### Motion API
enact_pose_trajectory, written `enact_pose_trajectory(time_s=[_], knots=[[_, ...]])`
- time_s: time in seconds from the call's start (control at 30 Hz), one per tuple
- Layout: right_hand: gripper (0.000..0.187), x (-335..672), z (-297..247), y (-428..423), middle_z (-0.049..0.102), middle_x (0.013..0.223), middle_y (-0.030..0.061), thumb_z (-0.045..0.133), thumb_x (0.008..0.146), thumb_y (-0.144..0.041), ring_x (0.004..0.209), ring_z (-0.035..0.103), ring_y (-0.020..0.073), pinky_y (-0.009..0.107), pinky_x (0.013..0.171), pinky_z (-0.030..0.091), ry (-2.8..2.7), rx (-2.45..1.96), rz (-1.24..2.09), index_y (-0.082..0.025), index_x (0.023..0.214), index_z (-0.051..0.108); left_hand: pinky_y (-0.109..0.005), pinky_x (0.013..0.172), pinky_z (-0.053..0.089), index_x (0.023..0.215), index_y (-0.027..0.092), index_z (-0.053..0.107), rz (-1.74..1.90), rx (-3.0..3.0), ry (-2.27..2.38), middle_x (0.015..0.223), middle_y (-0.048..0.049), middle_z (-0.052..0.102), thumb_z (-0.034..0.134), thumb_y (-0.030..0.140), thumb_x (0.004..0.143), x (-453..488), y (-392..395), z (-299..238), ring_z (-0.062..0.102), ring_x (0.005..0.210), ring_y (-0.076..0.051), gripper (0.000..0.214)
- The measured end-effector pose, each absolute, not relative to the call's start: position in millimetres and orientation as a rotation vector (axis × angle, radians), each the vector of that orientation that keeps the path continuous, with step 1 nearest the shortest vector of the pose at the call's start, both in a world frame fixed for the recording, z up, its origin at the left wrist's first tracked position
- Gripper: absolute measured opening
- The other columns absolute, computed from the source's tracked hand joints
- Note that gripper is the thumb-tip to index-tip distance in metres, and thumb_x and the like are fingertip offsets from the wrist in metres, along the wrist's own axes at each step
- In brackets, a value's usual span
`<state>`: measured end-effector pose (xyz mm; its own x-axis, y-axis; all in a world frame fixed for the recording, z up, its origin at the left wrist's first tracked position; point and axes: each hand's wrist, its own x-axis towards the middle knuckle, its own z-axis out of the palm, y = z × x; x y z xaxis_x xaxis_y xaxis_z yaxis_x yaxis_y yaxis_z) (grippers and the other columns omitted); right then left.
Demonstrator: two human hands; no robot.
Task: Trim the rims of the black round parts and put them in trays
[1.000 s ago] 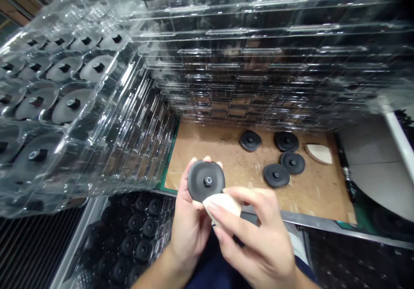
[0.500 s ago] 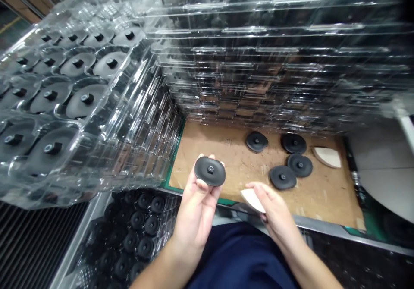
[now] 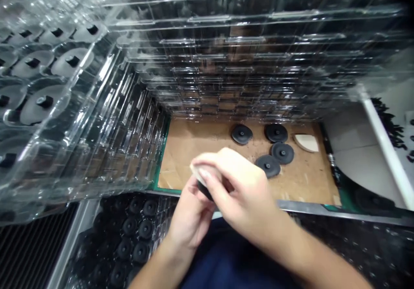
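In front of me, my left hand (image 3: 190,215) holds a rounded black plastic disc (image 3: 204,190), which is mostly covered by my fingers. My right hand (image 3: 241,187) is closed around a thin cream-white pad (image 3: 198,174) and presses it against the disc's edge. Several like discs, each with a short central stub, lie on the brown cardboard sheet (image 3: 181,140); the nearest disc (image 3: 268,166) is just beyond my right hand. Another cream-white pad (image 3: 306,142), pointed at one end, rests to the right of them.
Tall stacks of clear plastic trays (image 3: 226,56) stand behind the cardboard, and another tray stack (image 3: 106,120) rises at the left with discs in its pockets. Below left, a further tray (image 3: 137,228) holds black discs. A grey-white curved panel (image 3: 362,151) borders the right side.
My right hand has moved left and up, bringing the pad onto the disc in my left hand. The disc has tilted, and the whole view has shifted a little.
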<state>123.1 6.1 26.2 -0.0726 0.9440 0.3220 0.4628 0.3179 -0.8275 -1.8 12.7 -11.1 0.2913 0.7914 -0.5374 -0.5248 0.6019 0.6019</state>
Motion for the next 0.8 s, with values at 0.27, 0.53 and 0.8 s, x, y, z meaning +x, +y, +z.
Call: enact_pose_trajectory(time_s=[0.27, 0.53, 0.8], knots=[[0.017, 128, 29, 1, 0.066, 0.083, 0.0018, 0.052, 0.089, -0.008, 0.075, 0.061, 0.0098, 0.019, 0.071, 0.051, -1.672, -1.267, 0.877, -0.016, 0.094, 0.066, -0.020, 0.073, 0.056, 0.106, 0.025, 0.068, 0.835, 0.289, 0.936, 0.102, -0.0017, 0.073, 0.082, 0.014, 0.058, -3, 15, -9, 0.069, 0.087, -0.017, 0.051], [0.017, 136, 34, -7, 0.065, 0.080, 0.0008, 0.053, 0.086, -0.007, 0.070, 0.060, 0.0088, 0.016, 0.064, 0.048, -1.741, -1.262, 0.954, -0.017, 0.093, 0.065, -0.021, 0.080, 0.054, 0.103, 0.028, 0.071, 0.786, 0.274, 0.898, 0.106, -0.0014, 0.073, 0.080, 0.009, 0.059, -9, 14, -9, 0.067, 0.097, -0.018, 0.048], [0.017, 147, 42, -21, 0.062, 0.075, 0.0017, 0.049, 0.087, -0.010, 0.065, 0.058, 0.0112, 0.021, 0.061, 0.045, -1.835, -1.452, 0.773, -0.016, 0.091, 0.064, -0.018, 0.079, 0.055, 0.099, 0.028, 0.073, 0.794, 0.216, 0.792, 0.103, 0.0004, 0.076, 0.076, 0.003, 0.060, -5, 13, -10, 0.070, 0.090, -0.015, 0.047]])
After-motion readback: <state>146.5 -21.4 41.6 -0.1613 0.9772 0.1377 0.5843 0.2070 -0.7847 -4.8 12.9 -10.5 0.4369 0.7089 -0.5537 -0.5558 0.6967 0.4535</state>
